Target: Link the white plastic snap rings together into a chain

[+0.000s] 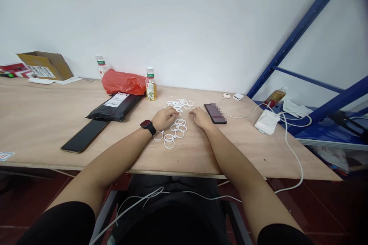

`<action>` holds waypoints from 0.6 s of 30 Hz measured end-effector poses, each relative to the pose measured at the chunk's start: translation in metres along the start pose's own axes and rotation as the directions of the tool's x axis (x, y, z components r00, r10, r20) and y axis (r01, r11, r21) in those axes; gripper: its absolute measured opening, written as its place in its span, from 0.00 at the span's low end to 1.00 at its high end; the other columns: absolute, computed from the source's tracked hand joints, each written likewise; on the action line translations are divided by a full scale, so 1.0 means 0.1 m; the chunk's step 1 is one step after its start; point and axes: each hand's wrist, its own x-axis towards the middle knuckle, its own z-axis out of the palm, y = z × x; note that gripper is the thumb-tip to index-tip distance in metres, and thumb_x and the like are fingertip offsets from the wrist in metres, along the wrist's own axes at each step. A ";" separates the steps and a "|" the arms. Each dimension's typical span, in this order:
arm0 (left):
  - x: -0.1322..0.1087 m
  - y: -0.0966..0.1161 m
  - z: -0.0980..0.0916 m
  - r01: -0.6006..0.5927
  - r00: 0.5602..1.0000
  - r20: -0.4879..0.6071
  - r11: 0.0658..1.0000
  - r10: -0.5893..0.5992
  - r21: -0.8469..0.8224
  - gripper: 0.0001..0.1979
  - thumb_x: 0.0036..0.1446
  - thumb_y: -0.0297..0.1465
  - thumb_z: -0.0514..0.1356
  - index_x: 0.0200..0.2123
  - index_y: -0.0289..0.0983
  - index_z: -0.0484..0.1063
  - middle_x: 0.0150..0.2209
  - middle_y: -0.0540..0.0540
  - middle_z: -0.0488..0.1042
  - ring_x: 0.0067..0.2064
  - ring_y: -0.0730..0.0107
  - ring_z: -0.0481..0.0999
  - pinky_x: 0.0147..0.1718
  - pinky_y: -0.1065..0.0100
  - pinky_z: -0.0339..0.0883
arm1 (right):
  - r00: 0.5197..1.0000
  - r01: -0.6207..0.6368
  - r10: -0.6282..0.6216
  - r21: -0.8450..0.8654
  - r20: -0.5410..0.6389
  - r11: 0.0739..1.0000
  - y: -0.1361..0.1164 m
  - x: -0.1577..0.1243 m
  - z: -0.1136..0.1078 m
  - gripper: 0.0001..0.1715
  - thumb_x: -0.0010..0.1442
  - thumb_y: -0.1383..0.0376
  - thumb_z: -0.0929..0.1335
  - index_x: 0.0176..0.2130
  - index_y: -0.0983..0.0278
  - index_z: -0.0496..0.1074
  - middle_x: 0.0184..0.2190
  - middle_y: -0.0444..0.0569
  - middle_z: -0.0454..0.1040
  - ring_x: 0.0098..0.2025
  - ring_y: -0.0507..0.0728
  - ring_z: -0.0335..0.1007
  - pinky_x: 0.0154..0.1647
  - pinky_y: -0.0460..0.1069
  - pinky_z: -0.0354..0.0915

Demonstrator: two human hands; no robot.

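Observation:
A pile of thin white rings, which look like plastic hoops with small tabs, lies in the middle of the table. Several more white rings are spread nearer the front edge, some overlapping. My left hand, with a dark watch on its wrist, rests at the lower left of the pile. Its fingers are slightly bent and reach over the nearest rings; a firm grip on one does not show. To the right of the rings, my right hand rests on the table, fingers loosely bent and apart, nothing visible in them.
Right of my right hand lies a phone. A white charger box with cables sits by the blue rack. On the left are another phone, a black parcel, a red bag and a drink bottle.

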 end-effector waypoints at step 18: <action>0.00 -0.05 0.05 -0.069 0.989 -0.125 0.997 0.074 0.041 0.12 0.58 0.33 0.63 0.45 0.36 0.76 0.47 0.38 0.74 0.51 0.59 0.73 0.52 0.58 0.68 | 0.996 0.080 -0.033 0.712 -0.080 0.698 -0.57 -0.16 -0.08 0.12 0.52 0.65 0.66 0.37 0.63 0.77 0.18 0.39 0.64 0.21 0.50 0.59 0.25 0.45 0.59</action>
